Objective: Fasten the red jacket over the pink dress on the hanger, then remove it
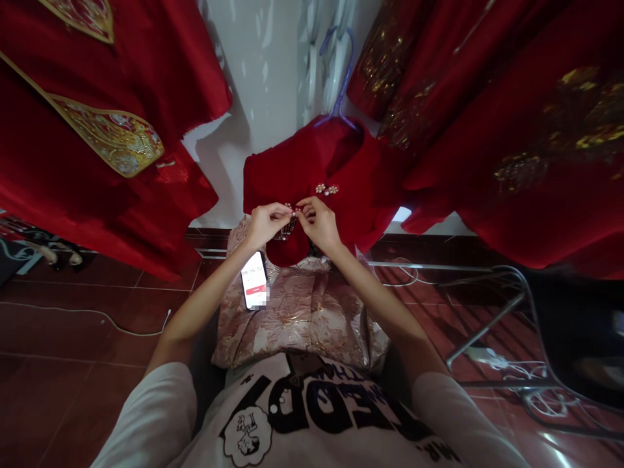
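Observation:
A red garment point(287, 162) hangs on a purple hanger point(344, 84) in front of me, its lower part over my lap. Jewelled ornaments point(326, 189) sit on its front. Below and left of them, my left hand point(267, 224) and my right hand point(318, 222) meet at the fingertips over a beaded piece point(286, 229). Both hands pinch something small there, too small to name. The beaded piece lies under and between the fingers against the red cloth.
A lit phone point(254, 283) lies on the shiny pink patterned cloth point(312, 312) across my lap. Red embroidered garments point(117, 71) hang at left and more point(487, 117) at right. A black chair point(575, 338) and white cables point(546, 400) are at lower right.

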Action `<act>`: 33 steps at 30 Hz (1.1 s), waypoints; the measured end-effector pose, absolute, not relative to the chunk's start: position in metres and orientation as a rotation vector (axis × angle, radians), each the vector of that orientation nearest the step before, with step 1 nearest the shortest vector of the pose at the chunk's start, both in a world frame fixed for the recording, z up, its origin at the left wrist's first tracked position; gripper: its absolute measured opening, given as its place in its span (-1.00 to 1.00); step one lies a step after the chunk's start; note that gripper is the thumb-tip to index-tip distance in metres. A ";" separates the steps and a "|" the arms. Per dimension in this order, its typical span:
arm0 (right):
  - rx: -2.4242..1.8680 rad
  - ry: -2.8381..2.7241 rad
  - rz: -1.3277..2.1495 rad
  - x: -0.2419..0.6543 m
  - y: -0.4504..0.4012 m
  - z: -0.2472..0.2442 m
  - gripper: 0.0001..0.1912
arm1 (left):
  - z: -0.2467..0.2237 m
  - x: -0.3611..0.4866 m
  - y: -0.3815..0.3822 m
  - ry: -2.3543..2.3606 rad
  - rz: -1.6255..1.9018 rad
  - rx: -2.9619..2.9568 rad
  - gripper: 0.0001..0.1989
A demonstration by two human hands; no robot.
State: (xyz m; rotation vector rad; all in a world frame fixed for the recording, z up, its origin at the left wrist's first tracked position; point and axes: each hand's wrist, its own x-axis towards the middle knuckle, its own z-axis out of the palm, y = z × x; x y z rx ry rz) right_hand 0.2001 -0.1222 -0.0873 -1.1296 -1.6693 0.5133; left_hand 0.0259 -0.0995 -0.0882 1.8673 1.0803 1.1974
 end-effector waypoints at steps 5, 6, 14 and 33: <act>-1.160 -1.653 0.680 0.213 -0.129 -0.086 -0.89 | -0.108 0.022 -0.100 1.090 1.152 1.834 -0.77; -1.178 -1.665 0.685 0.219 -0.132 -0.086 -0.90 | -0.115 0.020 -0.103 1.110 1.130 1.837 -0.75; -1.624 -2.072 0.703 0.259 -0.145 -0.086 -0.86 | -0.160 0.004 -0.130 1.015 0.971 1.762 -0.70; -1.447 -1.988 1.145 0.268 -0.148 -0.079 -0.81 | -0.157 0.025 -0.131 0.985 0.919 1.388 -0.69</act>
